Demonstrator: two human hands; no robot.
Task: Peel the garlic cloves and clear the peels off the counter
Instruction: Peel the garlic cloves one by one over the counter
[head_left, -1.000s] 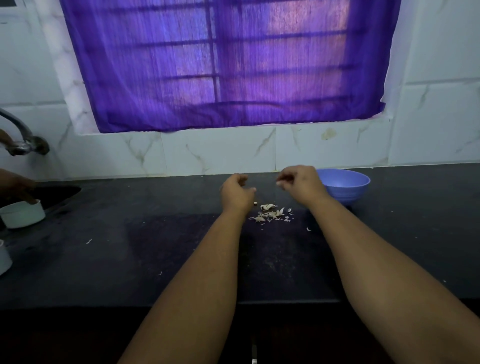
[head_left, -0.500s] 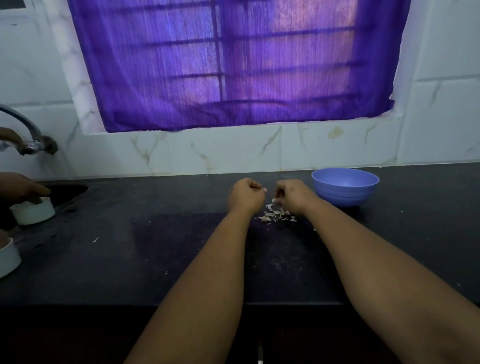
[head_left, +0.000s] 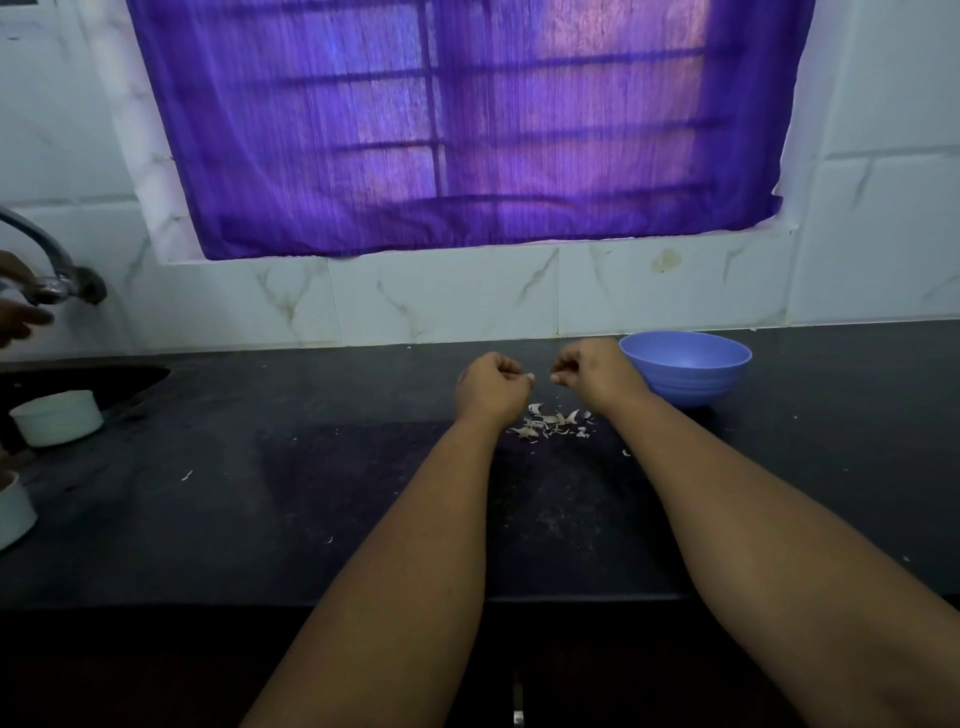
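Both hands raised over dark surface (head_left: 156, 519), fingers curled. Left hand (head_left: 491, 387) pinches small pale bit, likely garlic clove (head_left: 530, 376), at fingertips. Right hand (head_left: 597, 371) curled tight; cannot tell if anything held. Gap between hands. Peels (head_left: 553, 422) piled on surface just below and between them. Blue bowl (head_left: 685, 366) just right of right hand, far side.

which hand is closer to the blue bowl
Right. The right hand sits just left of the blue bowl, nearly touching its rim. The left hand is farther left, beyond the right hand, above the peel pile.
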